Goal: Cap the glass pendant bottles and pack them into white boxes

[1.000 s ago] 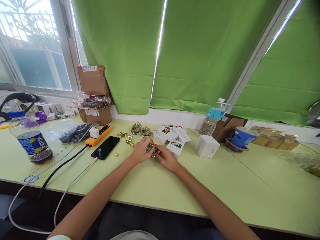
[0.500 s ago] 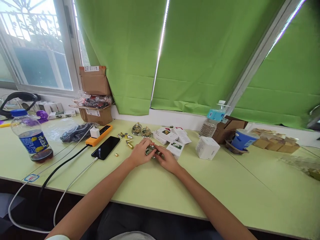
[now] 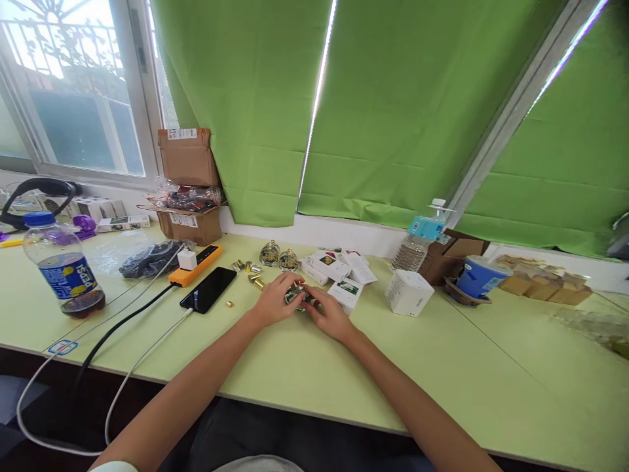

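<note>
Between my two hands, low over the table, is a small clear glass bottle [image 3: 293, 296], mostly covered by the fingers. My left hand [image 3: 275, 303] is closed around its left side, while the fingers of my right hand [image 3: 328, 316] pinch it from the right. Just behind them stand two round glass bottles with gold patterns, one at the left [image 3: 269, 254] and one at the right [image 3: 288, 261]. Several gold and silver cylindrical caps [image 3: 251, 267] lie left of my hands, with a single short gold piece [image 3: 230, 303] nearer me. A flat white printed box [image 3: 346, 293] lies beside my right hand.
Left are a black phone [image 3: 208, 290] on a white cable, an orange power strip [image 3: 196, 267] and a Pepsi bottle [image 3: 69, 275]. To the right stand a white box [image 3: 409, 292], a water bottle [image 3: 411, 246] and a blue cup [image 3: 479, 278]. Cardboard box [image 3: 189, 157] behind.
The view has shifted very slightly. Both hands stay around the glass bottle, with only small finger movement.
</note>
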The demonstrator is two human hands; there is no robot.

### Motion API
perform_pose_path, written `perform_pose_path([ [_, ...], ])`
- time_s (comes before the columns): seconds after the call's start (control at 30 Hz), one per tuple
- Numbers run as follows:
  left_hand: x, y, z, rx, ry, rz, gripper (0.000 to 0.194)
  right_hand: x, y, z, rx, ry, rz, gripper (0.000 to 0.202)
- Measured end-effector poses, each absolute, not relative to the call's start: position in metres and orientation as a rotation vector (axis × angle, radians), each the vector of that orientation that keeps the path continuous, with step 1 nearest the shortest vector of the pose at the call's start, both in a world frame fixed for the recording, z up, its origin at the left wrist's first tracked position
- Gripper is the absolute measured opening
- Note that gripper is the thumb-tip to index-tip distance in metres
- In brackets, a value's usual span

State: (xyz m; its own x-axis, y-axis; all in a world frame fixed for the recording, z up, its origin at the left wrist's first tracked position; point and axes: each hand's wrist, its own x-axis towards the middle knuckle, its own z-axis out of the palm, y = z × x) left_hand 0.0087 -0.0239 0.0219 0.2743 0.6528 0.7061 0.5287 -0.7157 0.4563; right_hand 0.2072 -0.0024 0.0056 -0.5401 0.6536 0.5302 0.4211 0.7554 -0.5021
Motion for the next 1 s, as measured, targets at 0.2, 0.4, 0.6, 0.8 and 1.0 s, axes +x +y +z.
perform_pose_path([
  [0.2,0.003,-0.023,0.028,2.409,1.192,1.462,0.026,0.209,-0.001,0.002,-0.823,-2.226,0.397,0.045],
  [0.4,-0.032,-0.006,0.035,2.498,1.628,1.372,0.025,0.209,0.003,-0.001,-0.822,-2.223,0.366,0.047],
  [0.6,-0.053,0.002,0.034,2.253,2.236,0.859,0.024,0.209,0.002,0.0,-0.823,-2.223,0.363,0.048],
  [0.8,-0.064,0.005,0.031,2.287,2.142,0.78,0.026,0.209,0.001,0.001,-0.842,-2.229,0.356,0.048],
  [1.0,-0.07,0.005,0.028,2.525,1.822,0.692,0.048,0.208,0.002,0.0,-0.837,-2.227,0.352,0.048],
])
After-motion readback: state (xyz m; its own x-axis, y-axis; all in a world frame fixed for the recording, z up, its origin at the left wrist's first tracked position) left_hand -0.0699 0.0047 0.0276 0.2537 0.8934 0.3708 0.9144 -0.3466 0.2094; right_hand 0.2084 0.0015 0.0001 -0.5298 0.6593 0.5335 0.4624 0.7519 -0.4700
